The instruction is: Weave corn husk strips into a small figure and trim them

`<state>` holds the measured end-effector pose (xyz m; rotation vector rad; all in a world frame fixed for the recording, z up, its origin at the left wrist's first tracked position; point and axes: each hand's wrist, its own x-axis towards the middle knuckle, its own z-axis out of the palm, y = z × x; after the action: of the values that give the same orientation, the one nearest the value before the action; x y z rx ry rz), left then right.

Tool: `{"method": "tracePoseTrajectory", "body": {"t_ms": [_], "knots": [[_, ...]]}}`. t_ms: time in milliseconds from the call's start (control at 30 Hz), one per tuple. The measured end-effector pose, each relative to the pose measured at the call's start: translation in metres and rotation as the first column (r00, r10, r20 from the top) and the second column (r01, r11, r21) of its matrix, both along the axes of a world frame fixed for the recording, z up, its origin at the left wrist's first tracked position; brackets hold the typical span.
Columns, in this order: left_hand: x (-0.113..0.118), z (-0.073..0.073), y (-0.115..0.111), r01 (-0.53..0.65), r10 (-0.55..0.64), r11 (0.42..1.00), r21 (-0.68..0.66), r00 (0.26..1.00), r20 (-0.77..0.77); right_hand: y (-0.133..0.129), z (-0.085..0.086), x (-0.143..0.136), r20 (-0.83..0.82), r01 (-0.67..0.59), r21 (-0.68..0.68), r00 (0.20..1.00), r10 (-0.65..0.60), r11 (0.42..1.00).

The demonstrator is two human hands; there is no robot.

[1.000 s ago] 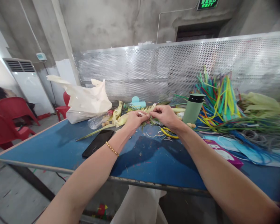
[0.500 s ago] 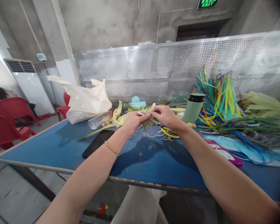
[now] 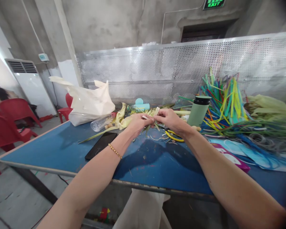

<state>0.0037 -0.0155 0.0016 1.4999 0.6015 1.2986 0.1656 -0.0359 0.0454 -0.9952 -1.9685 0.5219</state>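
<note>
Above the middle of the blue table, my left hand (image 3: 138, 123) and my right hand (image 3: 168, 119) meet fingertip to fingertip. Both are closed in a pinch on pale corn husk strips (image 3: 156, 111); one strip end sticks up by the right index finger and another pokes out over the left fingers. Green leafy ends hang beneath the fingers. How the strips cross between the fingertips is too small to make out. Right behind my left hand lie pale corn husks (image 3: 121, 116). Yellow-handled pliers (image 3: 173, 136) rest on the table under my right wrist.
Left of my hands are a black phone (image 3: 101, 145), a clear plastic bottle (image 3: 99, 123) and a white plastic bag (image 3: 90, 103). To the right stand a green tumbler (image 3: 198, 112), colourful strips (image 3: 228, 101) and a purple packet (image 3: 237, 160). A perforated metal panel (image 3: 138, 73) borders the back.
My fingers have shifted slightly around the husk strips, and the strip end over the left fingers sits at a different angle. The view has moved a little; the table things lie as before.
</note>
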Motion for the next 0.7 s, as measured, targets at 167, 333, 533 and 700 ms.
{"method": "tracePoseTrajectory", "body": {"t_ms": [167, 333, 533, 700], "knots": [[0.0013, -0.0012, 0.001, 0.023, -0.019, 0.998, -0.054, 0.998, 0.059, 0.0032, -0.0017, -0.001, -0.09, -0.005, 0.031, 0.996, 0.008, 1.0], [0.0036, 0.0002, -0.0024, 0.002, 0.002, 0.998, -0.067, 0.998, 0.067, 0.0048, -0.0033, 0.0, -0.112, 0.029, 0.033, 0.993, -0.025, 0.999], [0.0067, 0.0011, -0.0041, 0.014, -0.008, 0.998, -0.056, 0.994, 0.11, 0.0054, -0.0044, -0.0011, -0.162, 0.076, 0.012, 0.984, -0.073, 0.997], [0.0085, 0.0015, -0.006, 0.035, -0.025, 0.997, -0.073, 0.991, 0.13, 0.0069, -0.0057, -0.001, -0.198, 0.068, 0.005, 0.978, -0.066, 0.998]]}}
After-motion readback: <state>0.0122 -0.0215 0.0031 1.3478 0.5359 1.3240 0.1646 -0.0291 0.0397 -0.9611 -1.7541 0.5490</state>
